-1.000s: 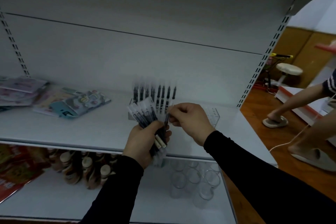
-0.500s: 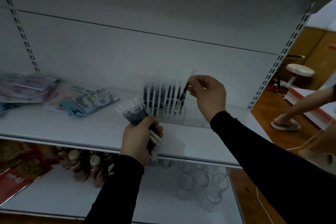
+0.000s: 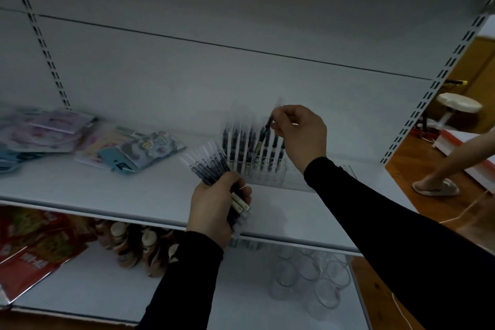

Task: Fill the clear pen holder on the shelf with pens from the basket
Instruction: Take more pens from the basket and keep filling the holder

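The right hand (image 3: 301,134) pinched one pen (image 3: 263,132) by its upper end, tilted over the clear pen holder (image 3: 270,169) on the shelf (image 3: 107,190). The left hand (image 3: 214,209) gripped a spare bundle of pens (image 3: 211,166). Recommended: bring the pen upright over an empty slot, lower it straight, and release only once seated.

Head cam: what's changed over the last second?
The right hand pulled one pen from the bundle and carried it up to the clear pen holder, where it now hangs tilted over the standing pens. The left hand still grips the bundle; shelf items are unmoved.
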Action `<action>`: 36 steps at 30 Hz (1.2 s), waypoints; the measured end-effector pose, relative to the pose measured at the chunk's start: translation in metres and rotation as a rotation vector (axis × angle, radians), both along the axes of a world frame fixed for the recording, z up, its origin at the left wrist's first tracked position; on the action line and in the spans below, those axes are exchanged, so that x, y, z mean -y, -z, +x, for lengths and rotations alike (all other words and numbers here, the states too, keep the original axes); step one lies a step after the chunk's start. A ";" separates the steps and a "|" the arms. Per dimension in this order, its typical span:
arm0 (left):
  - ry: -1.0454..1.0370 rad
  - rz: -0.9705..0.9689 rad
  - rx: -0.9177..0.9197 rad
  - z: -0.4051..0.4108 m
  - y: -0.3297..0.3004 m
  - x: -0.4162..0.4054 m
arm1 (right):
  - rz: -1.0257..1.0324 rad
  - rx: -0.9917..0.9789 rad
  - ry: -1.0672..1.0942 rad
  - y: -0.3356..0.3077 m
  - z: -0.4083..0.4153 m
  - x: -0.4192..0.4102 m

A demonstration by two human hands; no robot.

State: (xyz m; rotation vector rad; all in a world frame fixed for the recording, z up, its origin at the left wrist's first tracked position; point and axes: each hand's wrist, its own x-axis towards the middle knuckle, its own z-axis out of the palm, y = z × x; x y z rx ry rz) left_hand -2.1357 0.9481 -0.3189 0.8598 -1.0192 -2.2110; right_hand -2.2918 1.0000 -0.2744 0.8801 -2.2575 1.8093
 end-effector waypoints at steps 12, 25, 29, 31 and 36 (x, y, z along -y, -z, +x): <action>0.018 0.012 0.002 -0.001 0.002 0.003 | 0.224 -0.188 0.006 -0.001 0.001 -0.001; 0.076 0.045 0.054 0.001 -0.003 0.001 | 0.372 -0.128 -0.020 0.018 0.005 -0.004; 0.101 0.015 0.015 -0.001 -0.003 -0.005 | 0.324 -0.061 0.006 0.022 0.009 -0.015; 0.123 -0.009 0.004 -0.002 -0.003 -0.009 | 0.297 0.006 -0.030 0.024 0.015 -0.024; 0.180 -0.071 0.032 -0.003 -0.004 -0.022 | 0.193 0.321 -0.218 0.022 0.033 -0.044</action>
